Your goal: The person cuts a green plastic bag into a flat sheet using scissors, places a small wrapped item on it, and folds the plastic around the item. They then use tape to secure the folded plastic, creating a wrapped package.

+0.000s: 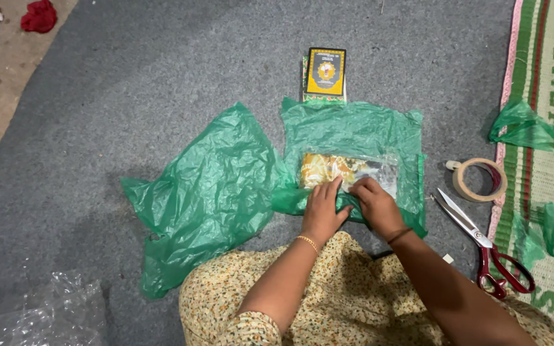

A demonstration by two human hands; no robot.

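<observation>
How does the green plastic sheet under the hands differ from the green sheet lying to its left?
The sheet under the hands lies fairly flat and squarish, bearing a clear-wrapped yellow packet that the left hand and right hand press. The left sheet is crumpled, sprawling, bare and untouched. Both are thin translucent green plastic on grey carpet.

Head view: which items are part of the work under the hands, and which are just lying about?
In use:
left hand and right hand, both pressing on the clear packet
green plastic sheet under the packet

Lying about:
tape roll
red-handled scissors
yellow and black booklet
loose green plastic
red cloth
clear plastic wrap
</observation>
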